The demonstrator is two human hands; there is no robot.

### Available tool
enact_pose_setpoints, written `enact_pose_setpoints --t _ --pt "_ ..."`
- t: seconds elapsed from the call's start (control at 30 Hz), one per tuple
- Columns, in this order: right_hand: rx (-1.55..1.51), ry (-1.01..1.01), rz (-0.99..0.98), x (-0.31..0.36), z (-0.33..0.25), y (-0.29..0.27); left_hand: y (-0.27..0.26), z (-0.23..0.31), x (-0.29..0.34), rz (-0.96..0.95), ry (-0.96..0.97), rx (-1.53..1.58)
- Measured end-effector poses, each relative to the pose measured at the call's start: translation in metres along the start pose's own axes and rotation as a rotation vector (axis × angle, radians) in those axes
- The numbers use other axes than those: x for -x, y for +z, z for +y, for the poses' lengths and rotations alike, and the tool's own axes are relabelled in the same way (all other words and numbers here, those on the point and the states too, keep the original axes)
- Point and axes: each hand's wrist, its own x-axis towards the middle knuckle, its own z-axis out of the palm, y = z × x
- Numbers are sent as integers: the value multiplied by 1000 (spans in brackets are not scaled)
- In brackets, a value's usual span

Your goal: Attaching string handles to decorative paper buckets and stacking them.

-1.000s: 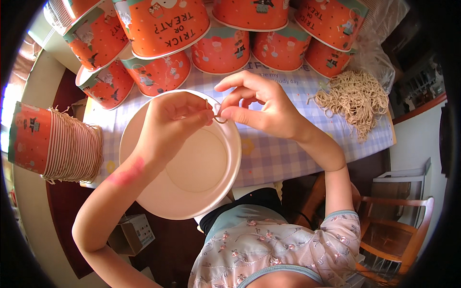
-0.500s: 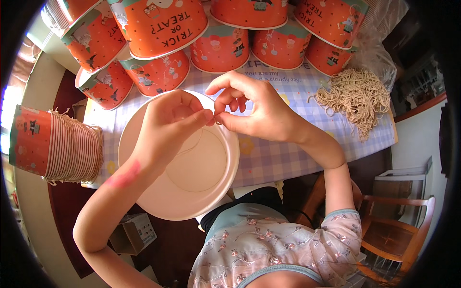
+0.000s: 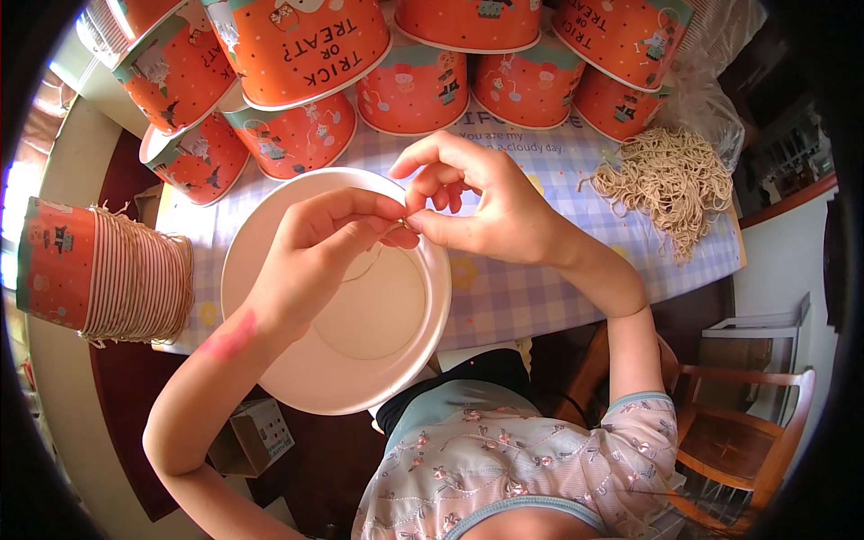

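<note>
My left hand [image 3: 328,243] and my right hand [image 3: 481,202] meet above a large round white paper bucket [image 3: 435,310], whose pale inside faces me. A thin beige string [image 3: 367,266] is pinched between the fingertips of both hands, and part of it hangs down over the bucket's opening. Thumb and forefinger are closed on each hand, while the other fingers of my right hand curl loosely. The fingertips hide just how the string is looped or tied there.
Orange printed paper buckets [image 3: 414,94] stand piled along the back. A nested stack of the same buckets [image 3: 58,261], strings hanging at its rims, lies at the left. A heap of beige string [image 3: 670,189] rests at the right on the checked tablecloth [image 3: 513,306].
My left hand has shifted slightly right and its fingers have straightened toward the right fingertips. My right hand has barely moved, and the bucket stays nearly in place.
</note>
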Motion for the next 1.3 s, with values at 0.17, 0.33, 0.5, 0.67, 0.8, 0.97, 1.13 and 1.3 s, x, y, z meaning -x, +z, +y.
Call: enact_pose_setpoints --t 0.17,0.33,0.5,0.67,0.8,0.97,1.13,1.3 --pt "-26 5 -16 0 -1 -1 -1 -4 1 -16 31 24" --pt "-33 1 -21 1 2 0 2 -4 -1 24 -2 18" --pt "-19 -5 -21 2 2 -1 -1 -5 -3 48 -42 -15" --pt "-3 -14 -25 2 1 -1 3 -5 -2 73 15 -39" --pt "-7 -6 -8 3 1 -1 4 -8 -1 77 66 -45" --pt "4 -16 -10 3 0 -2 3 -13 -1 70 95 17" --pt "-8 -32 28 4 2 -1 9 -12 -1 121 131 -29" --pt "-30 18 15 4 1 -1 12 -11 0 187 115 -26"
